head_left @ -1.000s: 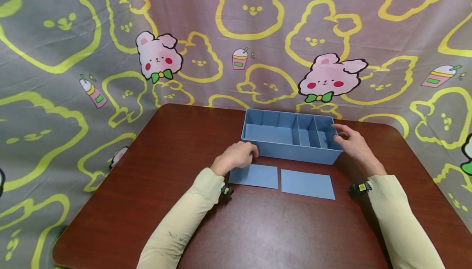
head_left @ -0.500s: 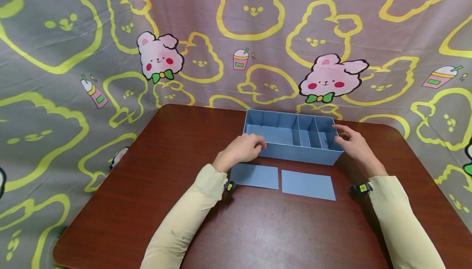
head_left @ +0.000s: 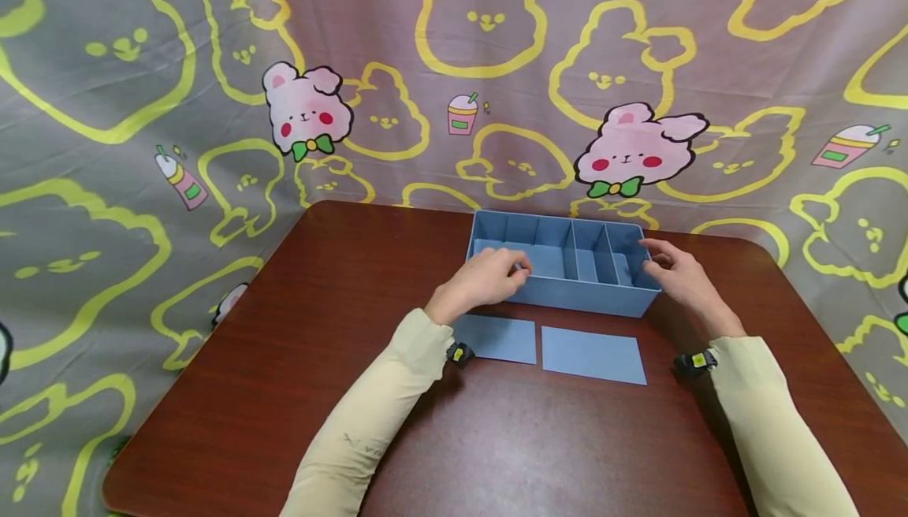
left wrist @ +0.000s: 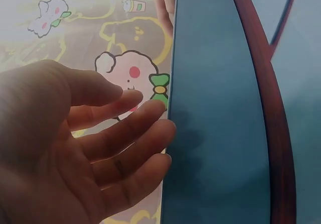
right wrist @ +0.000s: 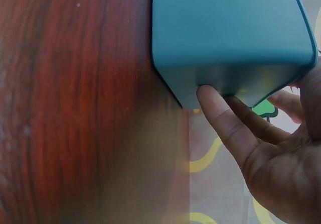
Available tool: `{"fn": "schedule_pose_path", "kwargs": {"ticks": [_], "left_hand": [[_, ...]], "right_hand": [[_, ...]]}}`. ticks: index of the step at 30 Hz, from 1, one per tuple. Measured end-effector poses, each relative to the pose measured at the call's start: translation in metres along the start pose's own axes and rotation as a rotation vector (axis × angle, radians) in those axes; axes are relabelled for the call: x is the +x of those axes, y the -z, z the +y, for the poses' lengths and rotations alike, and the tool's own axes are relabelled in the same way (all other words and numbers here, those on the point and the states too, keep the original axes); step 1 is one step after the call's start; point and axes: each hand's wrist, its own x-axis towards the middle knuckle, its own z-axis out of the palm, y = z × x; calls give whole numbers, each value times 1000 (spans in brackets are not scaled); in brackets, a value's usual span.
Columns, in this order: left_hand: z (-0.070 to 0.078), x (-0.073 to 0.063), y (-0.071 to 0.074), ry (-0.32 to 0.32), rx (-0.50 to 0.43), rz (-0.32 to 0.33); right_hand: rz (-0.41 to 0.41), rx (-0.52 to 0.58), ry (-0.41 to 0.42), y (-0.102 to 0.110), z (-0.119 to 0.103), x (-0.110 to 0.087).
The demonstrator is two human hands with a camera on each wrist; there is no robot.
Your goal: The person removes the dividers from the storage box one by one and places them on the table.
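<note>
A blue divided storage box (head_left: 582, 296) stands on the table, with one wide compartment at left and two narrower ones at right. My left hand (head_left: 489, 277) hovers over its front rim, fingers loosely bent and holding nothing; in the left wrist view the fingertips (left wrist: 163, 128) reach the rim's edge beside the front wall (left wrist: 215, 108). At the right end, my right hand (head_left: 681, 280) holds the box, with some fingertips over the rim. The right wrist view shows other fingers (right wrist: 220, 111) against the outside of the end wall (right wrist: 230, 78).
Two flat blue rectangular panels lie before the box: the left panel (head_left: 504, 340), partly behind my left wrist, and the right panel (head_left: 594, 355). The dark wooden table (head_left: 340, 265) meets a curtain (head_left: 496, 162) with cartoon prints close behind the box.
My left hand has risen from beside the box's front left corner and moved right, over the front rim. The right hand, the box and the panels stay in place.
</note>
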Motion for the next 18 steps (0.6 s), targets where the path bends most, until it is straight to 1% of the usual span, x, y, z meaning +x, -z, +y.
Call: {"fn": "schedule_pose_path", "kwargs": {"ticks": [6,10,14,18], "left_hand": [[10,7,-4,-19,-9,29],[14,11,-6,-22,-47,55],[16,17,-7,0,-89,80],[19,24,-9,15,-107,98]], "right_hand": [[4,1,9,0,2,0],[8,1,3,1,2,-1],[3,6,6,1,1,0],[5,7,6,2,0,0]]}}
